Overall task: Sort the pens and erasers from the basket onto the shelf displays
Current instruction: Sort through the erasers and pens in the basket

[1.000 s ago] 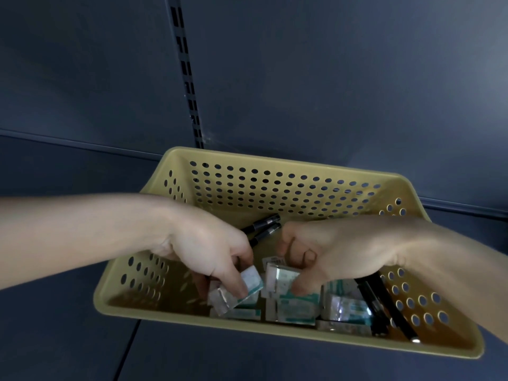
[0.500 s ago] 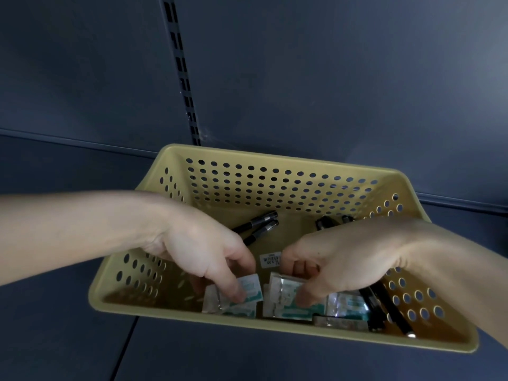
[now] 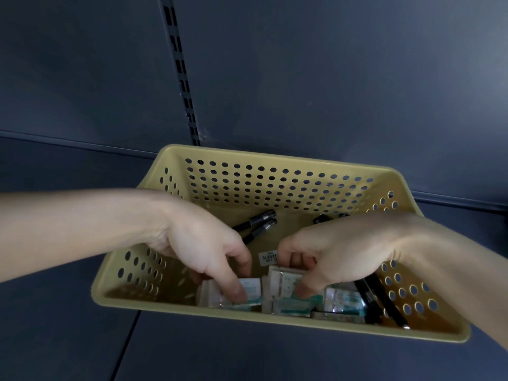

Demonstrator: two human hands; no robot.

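Down in the perforated tan plastic basket point(image 3: 275, 156), our left hand point(image 3: 203, 251) pinches a small cellophane-wrapped white eraser point(image 3: 251, 291) and our right hand point(image 3: 338, 257) a second wrapped eraser point(image 3: 283, 281); we judge both light, firm and slick, best nipped across their short sides.

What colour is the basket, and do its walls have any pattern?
The basket is pale yellow, its walls pierced with rows of round holes; the head view shows it.

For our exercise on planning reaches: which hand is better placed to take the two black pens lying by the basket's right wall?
Right. The right hand is above those pens, which lie beside its wrist. The left hand pinches a wrapped eraser across the basket, so it would have to cross over.
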